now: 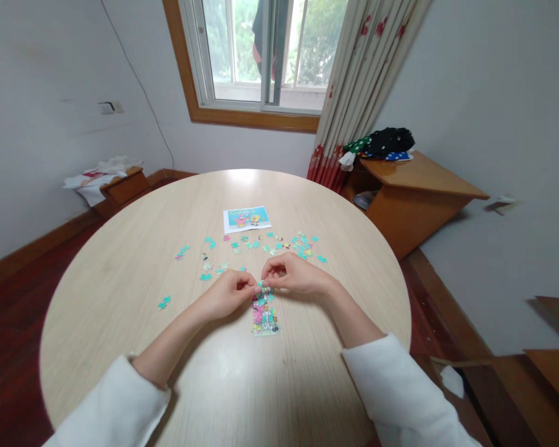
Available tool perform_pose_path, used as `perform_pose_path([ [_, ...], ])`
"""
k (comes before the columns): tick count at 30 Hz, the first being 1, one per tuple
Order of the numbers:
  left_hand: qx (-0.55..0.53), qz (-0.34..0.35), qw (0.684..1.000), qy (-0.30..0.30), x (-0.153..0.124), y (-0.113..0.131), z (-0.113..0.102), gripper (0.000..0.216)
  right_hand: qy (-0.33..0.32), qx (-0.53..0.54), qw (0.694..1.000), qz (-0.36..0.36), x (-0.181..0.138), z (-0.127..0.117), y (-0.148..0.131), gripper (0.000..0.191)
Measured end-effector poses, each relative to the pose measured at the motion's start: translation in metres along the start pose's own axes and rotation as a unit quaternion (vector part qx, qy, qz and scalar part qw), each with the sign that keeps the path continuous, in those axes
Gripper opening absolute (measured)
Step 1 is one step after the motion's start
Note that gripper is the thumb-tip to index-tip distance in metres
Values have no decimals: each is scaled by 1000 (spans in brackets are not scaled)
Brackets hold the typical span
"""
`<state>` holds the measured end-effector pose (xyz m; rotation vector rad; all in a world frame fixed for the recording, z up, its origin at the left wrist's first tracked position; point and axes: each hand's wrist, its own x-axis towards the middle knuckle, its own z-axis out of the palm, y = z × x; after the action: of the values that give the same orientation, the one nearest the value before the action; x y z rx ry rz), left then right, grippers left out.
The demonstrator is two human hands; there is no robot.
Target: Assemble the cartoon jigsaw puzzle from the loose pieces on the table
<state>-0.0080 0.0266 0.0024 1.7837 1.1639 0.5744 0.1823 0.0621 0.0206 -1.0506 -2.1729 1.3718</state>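
Note:
A narrow strip of joined puzzle pieces [265, 315] lies on the round wooden table [121, 279] in front of me. My left hand [228, 293] and my right hand [294, 274] meet at the strip's far end, fingertips pinched together on a teal puzzle piece [263, 287] there. Both hands rest on the tabletop. Several loose teal and pink pieces [261, 247] are scattered just beyond my hands. A single loose piece [164, 302] lies apart at the left. A printed reference picture [246, 218] lies farther back.
A wooden cabinet [414, 198] with dark clothes [386, 143] on it stands at the right by a curtain [363, 87]. A low box with cloths [112, 183] sits at the left wall. Behind the window [265, 49] a person stands outside.

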Motion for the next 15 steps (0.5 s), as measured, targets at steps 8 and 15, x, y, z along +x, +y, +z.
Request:
perform_pose_path([
  [8, 31, 18, 998, -45, -1, -1, 4, 32, -56, -17, 997, 40, -5, -3, -4, 4],
  [15, 83, 16, 996, -26, -3, 1, 4, 24, -97, -54, 988, 103, -8, -5, -7, 5],
])
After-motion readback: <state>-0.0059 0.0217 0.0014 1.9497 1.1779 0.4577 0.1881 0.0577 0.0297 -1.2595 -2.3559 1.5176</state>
